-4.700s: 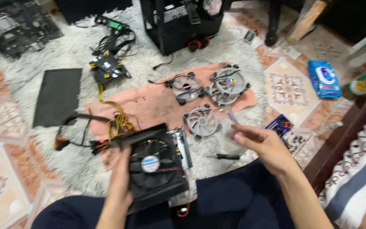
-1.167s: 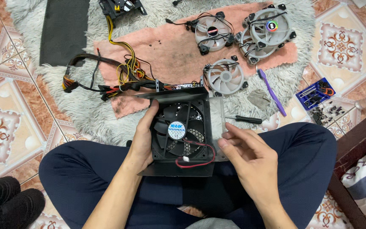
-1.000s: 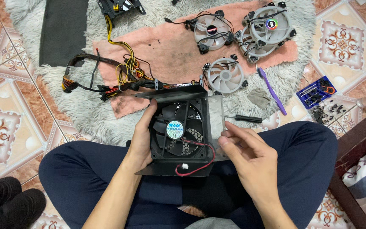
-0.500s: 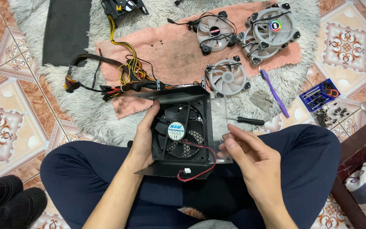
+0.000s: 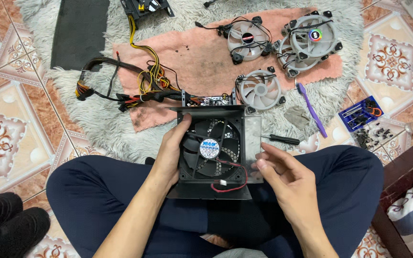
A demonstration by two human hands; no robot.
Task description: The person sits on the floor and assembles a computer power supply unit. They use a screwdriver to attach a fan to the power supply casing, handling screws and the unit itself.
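Note:
A black metal power-supply cover (image 5: 216,150) with a black fan mounted in it rests over my lap. My left hand (image 5: 170,153) grips its left edge, thumb over the rim. My right hand (image 5: 283,177) touches the grey metal right side with its fingertips, fingers loosely curled. A red and black fan wire with a white plug loops across the lower part of the fan. I sit cross-legged in dark trousers.
A small screwdriver (image 5: 279,139) lies just right of the cover. On the pink cloth (image 5: 187,62) lie three white case fans (image 5: 260,90) and a bundle of cables (image 5: 135,91). A purple tool (image 5: 310,110), blue screw box (image 5: 361,112), black panel (image 5: 80,31) surround.
The view has shifted slightly. My right hand slid a little along the cover's right side; my left hand keeps the same grip. In the oldest frame my right hand was reaching toward the cloth.

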